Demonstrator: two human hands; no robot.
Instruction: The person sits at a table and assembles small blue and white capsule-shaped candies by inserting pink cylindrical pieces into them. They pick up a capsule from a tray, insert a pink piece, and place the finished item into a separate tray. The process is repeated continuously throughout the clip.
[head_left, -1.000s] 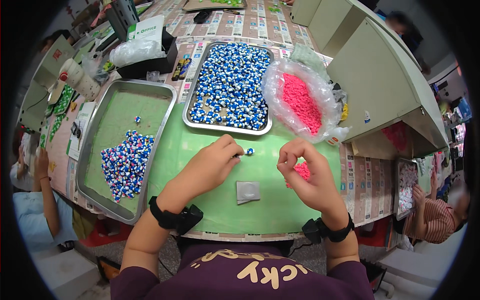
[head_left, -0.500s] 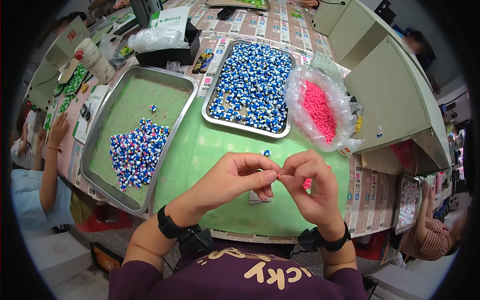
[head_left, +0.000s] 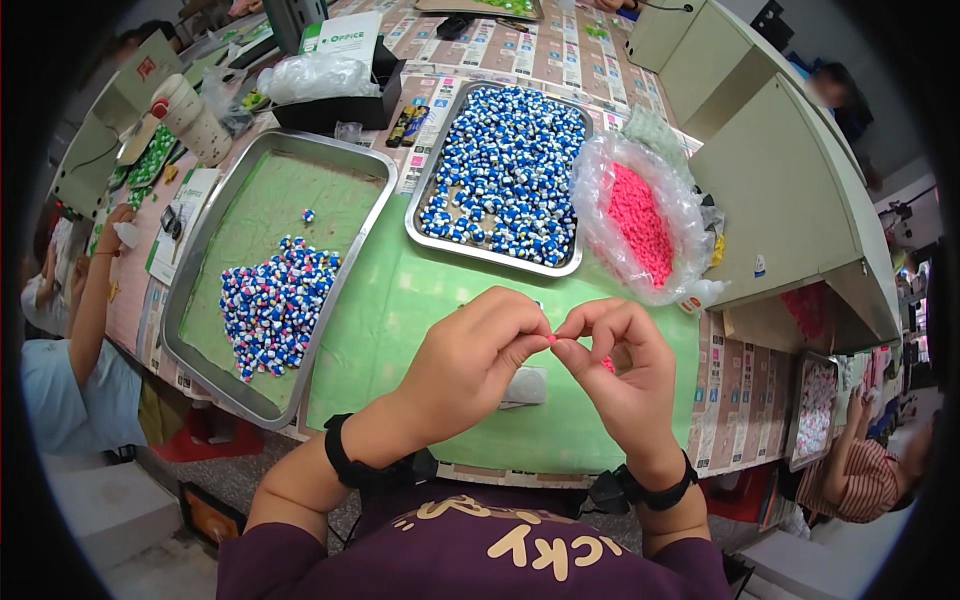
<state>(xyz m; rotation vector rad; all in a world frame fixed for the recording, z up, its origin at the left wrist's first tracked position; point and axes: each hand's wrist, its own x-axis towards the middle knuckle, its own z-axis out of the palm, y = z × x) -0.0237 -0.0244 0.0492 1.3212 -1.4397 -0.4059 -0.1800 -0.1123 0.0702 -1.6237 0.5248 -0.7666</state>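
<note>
A tiny pink piece [head_left: 552, 340] sits where the fingertips of both hands meet, over the green cloth [head_left: 390, 330]. My left hand [head_left: 470, 365] pinches it from one side, back of the hand upward. From the other side my right hand [head_left: 630, 380] pinches it between thumb and forefinger. Below the fingers lies a small pale grey block [head_left: 527, 386]. More pink pieces [head_left: 609, 364] show partly behind my right hand. One blue-and-white bead-like piece peeks out just beyond my fingertips, mostly covered.
A metal tray [head_left: 178, 300] at left carries a heap of blue, white and pink pieces. Beyond my hands, another metal tray [head_left: 500, 252] is full of blue-and-white pieces. An open plastic bag [head_left: 592, 200] of pink pieces lies beside a pale cabinet [head_left: 780, 190]. Co-workers sit at both sides.
My left hand has rolled over and its fingers have curled in, uncovering more of the grey block and covering the loose blue-and-white piece. The left co-worker's hand has risen, with something white.
</note>
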